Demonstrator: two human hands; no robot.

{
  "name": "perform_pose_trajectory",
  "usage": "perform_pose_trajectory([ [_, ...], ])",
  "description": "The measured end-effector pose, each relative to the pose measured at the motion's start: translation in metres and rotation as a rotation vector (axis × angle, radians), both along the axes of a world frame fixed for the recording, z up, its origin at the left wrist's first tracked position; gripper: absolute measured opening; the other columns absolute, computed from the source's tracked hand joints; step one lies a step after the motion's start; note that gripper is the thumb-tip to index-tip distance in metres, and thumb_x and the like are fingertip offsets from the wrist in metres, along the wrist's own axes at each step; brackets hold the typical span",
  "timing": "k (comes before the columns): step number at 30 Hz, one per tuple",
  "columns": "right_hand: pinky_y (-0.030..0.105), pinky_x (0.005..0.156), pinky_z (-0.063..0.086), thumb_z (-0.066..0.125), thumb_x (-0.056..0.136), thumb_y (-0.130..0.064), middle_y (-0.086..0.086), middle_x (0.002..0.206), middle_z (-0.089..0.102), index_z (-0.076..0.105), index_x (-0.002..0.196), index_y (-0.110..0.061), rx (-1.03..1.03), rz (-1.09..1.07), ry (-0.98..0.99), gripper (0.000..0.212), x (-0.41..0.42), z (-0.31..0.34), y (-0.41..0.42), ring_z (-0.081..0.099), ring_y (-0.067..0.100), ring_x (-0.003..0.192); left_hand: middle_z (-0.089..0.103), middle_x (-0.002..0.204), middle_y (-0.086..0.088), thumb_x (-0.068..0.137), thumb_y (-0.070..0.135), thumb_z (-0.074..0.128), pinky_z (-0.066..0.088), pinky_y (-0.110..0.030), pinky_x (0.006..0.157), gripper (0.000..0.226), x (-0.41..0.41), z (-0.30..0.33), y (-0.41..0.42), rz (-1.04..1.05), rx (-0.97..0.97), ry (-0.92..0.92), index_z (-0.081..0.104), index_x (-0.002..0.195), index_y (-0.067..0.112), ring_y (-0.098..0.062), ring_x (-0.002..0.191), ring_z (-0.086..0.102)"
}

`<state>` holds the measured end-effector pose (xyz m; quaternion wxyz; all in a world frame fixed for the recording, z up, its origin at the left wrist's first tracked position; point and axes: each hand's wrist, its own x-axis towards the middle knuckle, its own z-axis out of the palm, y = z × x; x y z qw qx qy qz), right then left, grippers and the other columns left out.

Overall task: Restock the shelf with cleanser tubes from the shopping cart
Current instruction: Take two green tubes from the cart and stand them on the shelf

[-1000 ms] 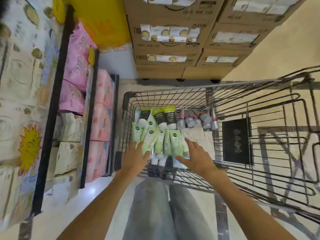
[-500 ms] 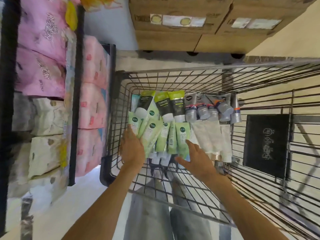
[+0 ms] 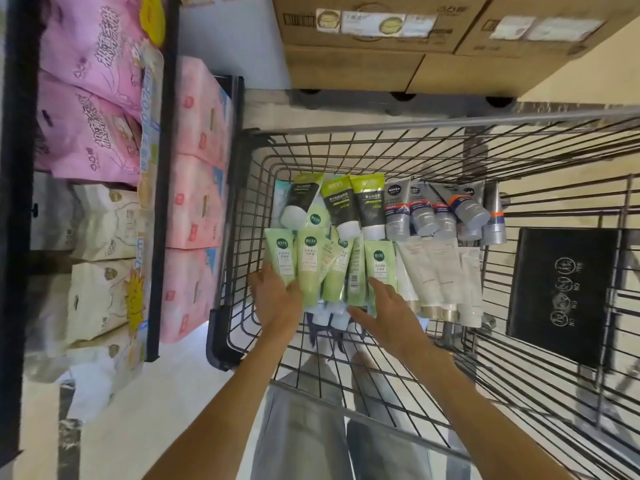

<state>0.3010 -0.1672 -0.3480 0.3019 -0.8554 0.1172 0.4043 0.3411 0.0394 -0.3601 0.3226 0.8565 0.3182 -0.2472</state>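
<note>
Wire shopping cart [image 3: 450,140], dark thin metal grid, right side cut off by the frame edge. Inside, at the far left of the basket, soft plastic cleanser tubes: pale green tubes [image 3: 310,268] lying flat and overlapping in a loose fan, caps toward the near side. Behind them, dark tubes with lime-green tops [image 3: 369,204] and white round caps. To the right, grey tubes [image 3: 398,216] with silver caps; nearer, cream tubes [image 3: 436,271] with gold bands. Left hand [image 3: 277,299] pressed against the left edge of the green fan, fingers hidden under the tubes, so grip hard to judge. Right hand [image 3: 384,313] spread over the right edge of the fan, fingers straight, thumb under the nearest caps. Flat black panel [image 3: 561,292] with faint white symbols in the cart, right. Shelf [image 3: 162,168] on the left, black frame, crinkly pink packs [image 3: 93,109] and cream packs [image 3: 100,299], labels blurred. Brown cardboard boxes [image 3: 353,67] at the far side, tops cut off.
</note>
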Motion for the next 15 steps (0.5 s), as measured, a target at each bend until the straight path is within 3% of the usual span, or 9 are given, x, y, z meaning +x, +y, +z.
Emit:
perform_pose_trajectory([
  [2, 0.046, 0.108, 0.043, 0.061, 0.098, -0.051, 0.011, 0.151, 0.046, 0.031, 0.157, -0.014, 0.004, -0.006, 0.000, 0.076, 0.004, 0.001, 0.007, 0.046, 0.034, 0.136, 0.043, 0.124, -0.006, 0.088, 0.004, 0.070, 0.053, -0.036, 0.084, 0.054, -0.007, 0.007, 0.004, 0.029, -0.042, 0.008, 0.051, 0.137, 0.013, -0.030, 0.112, 0.059],
  [7, 0.040, 0.095, 0.050, 0.062, 0.098, -0.045, 0.010, 0.138, 0.053, 0.043, 0.148, -0.014, 0.035, -0.084, -0.026, 0.062, 0.021, 0.003, 0.035, 0.058, 0.028, 0.121, 0.060, 0.112, 0.002, 0.092, 0.002, 0.067, 0.041, -0.013, 0.061, 0.049, -0.016, 0.027, 0.011, 0.203, -0.186, -0.003, 0.048, 0.136, 0.013, -0.016, 0.097, 0.061],
  [10, 0.040, 0.090, 0.052, 0.063, 0.099, -0.043, 0.010, 0.128, 0.061, 0.047, 0.143, -0.013, 0.052, -0.175, -0.006, 0.056, 0.038, -0.001, 0.057, 0.062, 0.027, 0.110, 0.061, 0.117, -0.002, 0.093, -0.002, 0.064, 0.045, -0.013, 0.061, 0.051, -0.018, 0.030, 0.015, 0.299, -0.236, -0.018, 0.045, 0.138, 0.013, -0.016, 0.101, 0.061],
  [15, 0.043, 0.090, 0.051, 0.063, 0.096, -0.052, 0.013, 0.124, 0.062, 0.045, 0.131, -0.008, 0.044, -0.337, 0.062, 0.060, 0.059, -0.009, 0.096, 0.062, 0.036, 0.112, 0.059, 0.117, -0.001, 0.095, 0.000, 0.060, 0.045, -0.015, 0.063, 0.047, -0.020, 0.026, 0.023, 0.313, -0.236, -0.019, 0.042, 0.135, 0.014, -0.021, 0.104, 0.063],
])
